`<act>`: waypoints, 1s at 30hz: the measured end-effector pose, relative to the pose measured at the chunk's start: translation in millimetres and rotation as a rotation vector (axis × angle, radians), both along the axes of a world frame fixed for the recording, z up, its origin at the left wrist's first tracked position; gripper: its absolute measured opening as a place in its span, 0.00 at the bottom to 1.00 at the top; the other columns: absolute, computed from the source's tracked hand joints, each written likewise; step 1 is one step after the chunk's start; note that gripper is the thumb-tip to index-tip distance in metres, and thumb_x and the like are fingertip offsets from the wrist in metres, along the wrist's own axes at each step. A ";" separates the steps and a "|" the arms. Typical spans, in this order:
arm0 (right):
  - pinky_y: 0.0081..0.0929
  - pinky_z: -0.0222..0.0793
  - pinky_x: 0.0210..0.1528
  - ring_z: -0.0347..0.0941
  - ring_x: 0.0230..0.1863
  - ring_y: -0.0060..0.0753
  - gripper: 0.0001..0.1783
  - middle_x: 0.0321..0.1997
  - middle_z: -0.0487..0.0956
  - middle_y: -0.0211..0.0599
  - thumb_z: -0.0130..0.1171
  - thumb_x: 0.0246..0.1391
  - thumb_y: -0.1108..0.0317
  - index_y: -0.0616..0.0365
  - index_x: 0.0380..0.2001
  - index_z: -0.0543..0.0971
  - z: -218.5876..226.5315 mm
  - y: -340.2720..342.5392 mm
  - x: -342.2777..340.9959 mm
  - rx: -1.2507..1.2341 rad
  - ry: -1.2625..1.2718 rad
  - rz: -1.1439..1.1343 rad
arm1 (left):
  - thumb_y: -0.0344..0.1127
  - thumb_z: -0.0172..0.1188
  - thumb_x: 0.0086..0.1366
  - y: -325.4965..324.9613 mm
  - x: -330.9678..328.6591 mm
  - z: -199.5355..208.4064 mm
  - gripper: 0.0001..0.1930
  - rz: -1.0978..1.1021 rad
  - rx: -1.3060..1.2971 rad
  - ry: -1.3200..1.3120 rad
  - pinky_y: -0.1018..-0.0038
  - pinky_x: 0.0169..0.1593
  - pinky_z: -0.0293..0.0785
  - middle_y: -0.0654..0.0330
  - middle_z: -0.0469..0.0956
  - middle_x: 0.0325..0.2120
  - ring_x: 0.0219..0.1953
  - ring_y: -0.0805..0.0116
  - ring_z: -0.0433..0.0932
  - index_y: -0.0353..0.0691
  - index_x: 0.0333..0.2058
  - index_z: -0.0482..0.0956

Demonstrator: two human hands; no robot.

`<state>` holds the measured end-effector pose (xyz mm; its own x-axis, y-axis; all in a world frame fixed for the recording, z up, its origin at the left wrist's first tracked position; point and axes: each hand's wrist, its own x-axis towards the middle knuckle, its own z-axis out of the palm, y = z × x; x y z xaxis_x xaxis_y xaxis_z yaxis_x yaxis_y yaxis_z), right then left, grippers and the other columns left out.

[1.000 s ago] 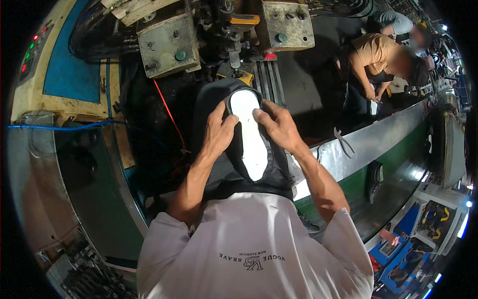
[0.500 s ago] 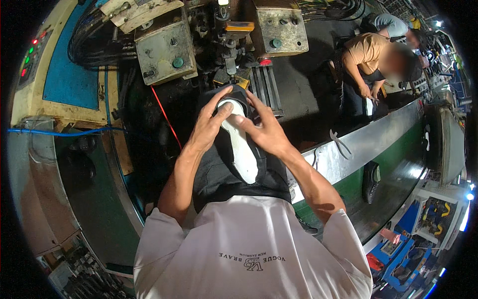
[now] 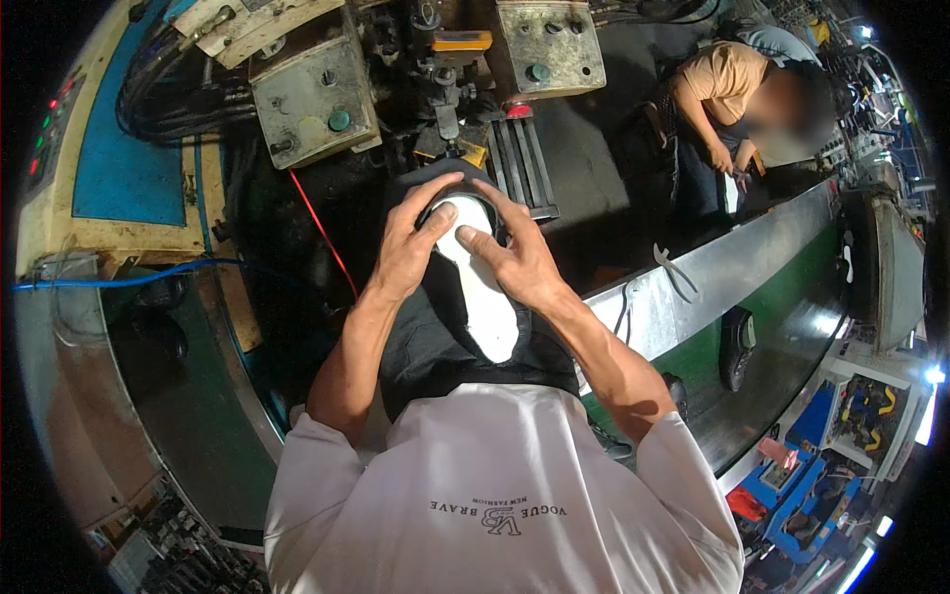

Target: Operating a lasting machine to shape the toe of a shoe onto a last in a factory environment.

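Observation:
A black shoe upper with a white, sole-shaped underside [image 3: 487,302] lies bottom up on my lap, its wide toe end pointing away from me. My left hand [image 3: 404,247] wraps around the left of the toe end, thumb pressed on the white surface. On the other side my right hand [image 3: 522,259] grips the black edge, its thumb also on the white part. The fingertips of both hands curl round the far rim and are partly hidden. Whether a last is inside cannot be seen.
Beyond my hands stands a machine with two control boxes [image 3: 315,99] and a metal slatted piece [image 3: 522,163]. To the right, pliers [image 3: 676,272] lie on a metal ledge [image 3: 648,312] beside a green conveyor carrying a black shoe [image 3: 735,348]. A co-worker [image 3: 727,84] bends over at the upper right.
My hands stay on the shoe, with the right thumb shifted slightly left and the fingers closer around the toe. The machine and surroundings sit a little higher and further left in view.

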<state>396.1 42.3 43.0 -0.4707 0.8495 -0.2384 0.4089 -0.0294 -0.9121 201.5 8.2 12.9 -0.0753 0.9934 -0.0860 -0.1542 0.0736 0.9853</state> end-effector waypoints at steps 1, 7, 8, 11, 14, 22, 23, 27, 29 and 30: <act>0.42 0.64 0.72 0.70 0.67 0.46 0.40 0.64 0.78 0.55 0.71 0.66 0.57 0.60 0.75 0.69 -0.9 -1.4 -0.2 0.109 0.041 -0.004 | 0.40 0.62 0.77 -0.9 0.9 -0.9 0.23 -0.013 0.020 -0.004 0.66 0.67 0.72 0.52 0.79 0.59 0.62 0.61 0.78 0.36 0.66 0.79; 0.43 0.63 0.73 0.70 0.68 0.50 0.38 0.66 0.77 0.56 0.72 0.64 0.60 0.61 0.73 0.72 -11.0 -7.4 -1.3 0.315 0.143 -0.023 | 0.43 0.63 0.74 -10.2 6.9 -5.3 0.22 0.118 0.192 0.245 0.65 0.63 0.73 0.50 0.79 0.55 0.58 0.59 0.79 0.37 0.61 0.83; 0.43 0.63 0.73 0.70 0.69 0.51 0.38 0.67 0.77 0.55 0.72 0.63 0.60 0.62 0.72 0.73 -12.8 -8.1 -2.7 0.392 0.170 -0.031 | 0.44 0.64 0.74 -10.6 9.0 -5.7 0.22 0.152 0.214 0.291 0.65 0.63 0.73 0.50 0.79 0.54 0.57 0.58 0.79 0.38 0.60 0.84; 0.43 0.63 0.74 0.70 0.69 0.50 0.37 0.68 0.77 0.55 0.73 0.62 0.62 0.62 0.71 0.73 -16.3 -8.4 -7.1 0.383 0.190 -0.055 | 0.44 0.64 0.73 -7.7 12.4 -5.4 0.22 0.203 0.265 0.366 0.63 0.63 0.73 0.49 0.79 0.53 0.56 0.56 0.78 0.38 0.59 0.85; 0.40 0.62 0.75 0.69 0.72 0.46 0.38 0.73 0.73 0.51 0.72 0.64 0.64 0.61 0.74 0.71 -15.6 -2.2 -3.5 0.342 0.196 -0.019 | 0.40 0.64 0.71 -3.7 7.1 -2.7 0.21 0.177 0.190 0.321 0.65 0.66 0.70 0.50 0.79 0.53 0.59 0.57 0.77 0.36 0.59 0.85; 0.37 0.45 0.84 0.50 0.85 0.38 0.42 0.84 0.60 0.43 0.55 0.77 0.44 0.59 0.81 0.60 -5.5 17.0 32.5 -0.409 0.654 0.113 | 0.33 0.66 0.70 -10.2 -0.1 4.9 0.23 -0.063 0.157 -0.242 0.69 0.67 0.70 0.56 0.75 0.60 0.62 0.65 0.76 0.29 0.61 0.81; 0.38 0.48 0.83 0.54 0.83 0.40 0.39 0.83 0.62 0.45 0.54 0.78 0.47 0.56 0.81 0.62 -4.4 17.3 33.9 -0.301 0.592 0.149 | 0.34 0.66 0.70 -10.5 2.5 5.9 0.23 -0.072 0.193 -0.204 0.69 0.67 0.70 0.56 0.75 0.59 0.62 0.65 0.76 0.30 0.61 0.82; 0.37 0.52 0.82 0.57 0.82 0.42 0.38 0.83 0.63 0.46 0.53 0.79 0.48 0.56 0.81 0.61 0.6 12.7 32.2 0.019 0.378 0.218 | 0.36 0.66 0.72 -9.7 11.4 10.2 0.22 -0.024 0.279 0.051 0.68 0.67 0.70 0.55 0.77 0.58 0.61 0.64 0.77 0.32 0.60 0.83; 0.39 0.56 0.80 0.62 0.80 0.45 0.37 0.79 0.67 0.50 0.54 0.78 0.50 0.59 0.80 0.62 4.5 8.8 29.7 0.107 0.363 0.201 | 0.37 0.66 0.72 -10.8 15.4 11.8 0.21 -0.011 0.270 0.053 0.68 0.67 0.70 0.54 0.78 0.57 0.61 0.63 0.77 0.33 0.60 0.83; 0.40 0.57 0.80 0.64 0.79 0.48 0.36 0.77 0.69 0.53 0.55 0.77 0.52 0.60 0.79 0.63 6.8 5.9 28.1 0.167 0.314 0.180 | 0.37 0.66 0.72 -11.2 17.6 12.4 0.21 0.006 0.257 0.040 0.68 0.67 0.70 0.53 0.78 0.57 0.61 0.63 0.77 0.34 0.60 0.84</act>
